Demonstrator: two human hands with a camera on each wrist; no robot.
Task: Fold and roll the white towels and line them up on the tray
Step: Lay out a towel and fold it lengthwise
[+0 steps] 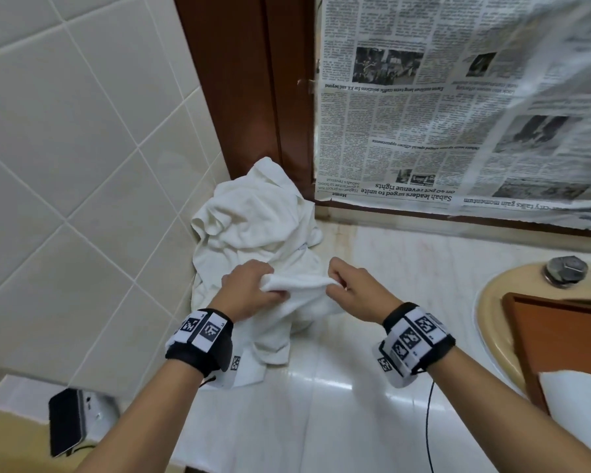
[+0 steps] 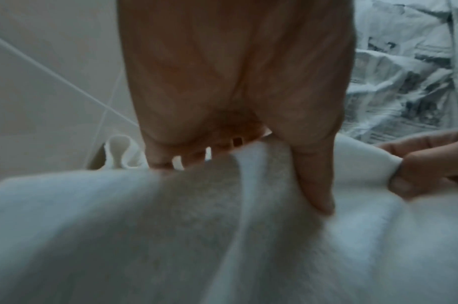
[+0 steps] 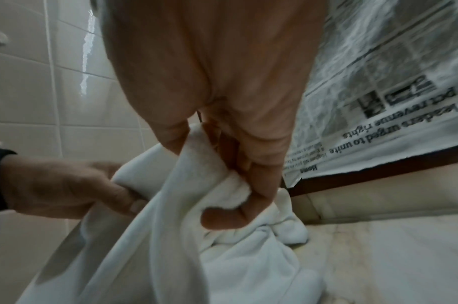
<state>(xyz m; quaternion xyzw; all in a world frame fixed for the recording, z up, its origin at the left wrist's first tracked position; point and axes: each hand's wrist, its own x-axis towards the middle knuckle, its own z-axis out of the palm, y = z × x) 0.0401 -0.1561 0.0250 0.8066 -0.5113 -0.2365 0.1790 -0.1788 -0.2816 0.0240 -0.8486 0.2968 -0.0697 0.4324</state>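
Both hands hold 1 white terry-cloth towel [image 1: 297, 295] above the pale glossy marble countertop [image 1: 338, 397], at the near edge of a heap. The left hand [image 1: 249, 291] has its fingers curled over the towel's upper edge and its thumb pressed against the cloth from the near side, so it grips the fabric. The right hand [image 1: 355, 288] pinches the same edge a little to the right, its fingers folded around a bunched fold. Between the 2 hands the edge runs as a short, thick, nearly level band, and the rest of the towel hangs down and drapes onto the countertop toward the near side.

Behind the held towel, the crumpled pile of white towels [image 1: 253, 213] sits in the far left corner of the countertop, leaning against the cream tiled wall [image 1: 65, 148] and touching the dark brown wooden frame [image 1: 246, 80]. Sheets of printed newspaper [image 1: 440, 107], hung upside down, cover the surface to the right of that frame.

At the right edge lies the reddish-brown wooden tray [image 1: 560, 339], resting over the beige oval washbasin [image 1: 492, 322]. A white piece of cloth or paper [image 1: 577, 394] lies on the tray's near part; which it is cannot be told. A metal tap fitting [image 1: 565, 269] stands at the far rim of the basin.

Each wrist wears a black band with black-and-white square markers [image 1: 202, 332]. A dark rectangular device [image 1: 65, 421] lies at the near left, below the countertop.
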